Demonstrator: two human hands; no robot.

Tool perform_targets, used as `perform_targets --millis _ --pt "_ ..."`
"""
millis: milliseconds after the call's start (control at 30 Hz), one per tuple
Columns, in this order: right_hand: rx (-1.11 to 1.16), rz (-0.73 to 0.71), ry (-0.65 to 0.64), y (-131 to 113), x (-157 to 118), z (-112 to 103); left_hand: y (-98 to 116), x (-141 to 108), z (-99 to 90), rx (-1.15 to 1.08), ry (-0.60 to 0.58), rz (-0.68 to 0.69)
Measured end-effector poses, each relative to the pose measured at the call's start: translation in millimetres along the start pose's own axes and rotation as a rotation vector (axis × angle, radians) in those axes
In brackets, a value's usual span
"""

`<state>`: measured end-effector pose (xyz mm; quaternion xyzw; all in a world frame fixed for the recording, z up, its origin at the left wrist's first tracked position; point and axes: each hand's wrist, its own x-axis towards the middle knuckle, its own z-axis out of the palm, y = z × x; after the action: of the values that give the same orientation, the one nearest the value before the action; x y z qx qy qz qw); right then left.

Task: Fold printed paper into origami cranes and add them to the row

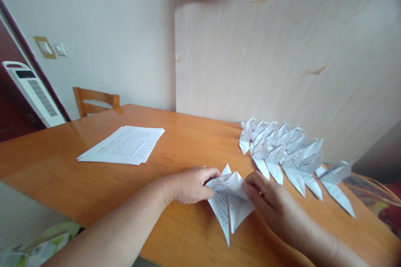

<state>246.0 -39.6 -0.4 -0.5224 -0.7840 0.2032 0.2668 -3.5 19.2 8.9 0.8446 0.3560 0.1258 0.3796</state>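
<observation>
Well, the left grip (pixel 190 186) has hold of the left side of a folded paper (pixel 240 203), with the thumb in front and the fingers behind. The right grip (pixel 277 200) has its fingers on the right side of the same paper, and it looks like a pinch. The paper is in the lower middle of the frame, just over the surface (pixel 184 144) or touching it; I can't tell which. It has pointy bits on top and two long points at the bottom, with a thin gap between them.

I think the folds are being opened or shaped now, as both sides are held at once. The next move needs soft fingers and a small, even pull, because thin paper can rip or bend wrong.

Over at the right of the frame, lots of folded paper pieces (pixel 274 150) stand close together in rows. One more folded piece (pixel 340 198) sits nearer the edge. At middle left, flat sheets with writing (pixel 123 146) lie in a pile. A wooden chair (pixel 97 101) is behind them.
</observation>
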Motion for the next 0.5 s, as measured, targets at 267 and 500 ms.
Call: perform_targets --millis 267,500 --pt "-0.023 0.091 -0.088 -0.7 4.9 4.4 1.0 0.6 8.2 0.06 0.089 -0.011" --pt "-0.06 0.117 -0.133 -3.8 8.3 7.7 -1.7 2.1 11.4 -0.103 0.099 -0.029"
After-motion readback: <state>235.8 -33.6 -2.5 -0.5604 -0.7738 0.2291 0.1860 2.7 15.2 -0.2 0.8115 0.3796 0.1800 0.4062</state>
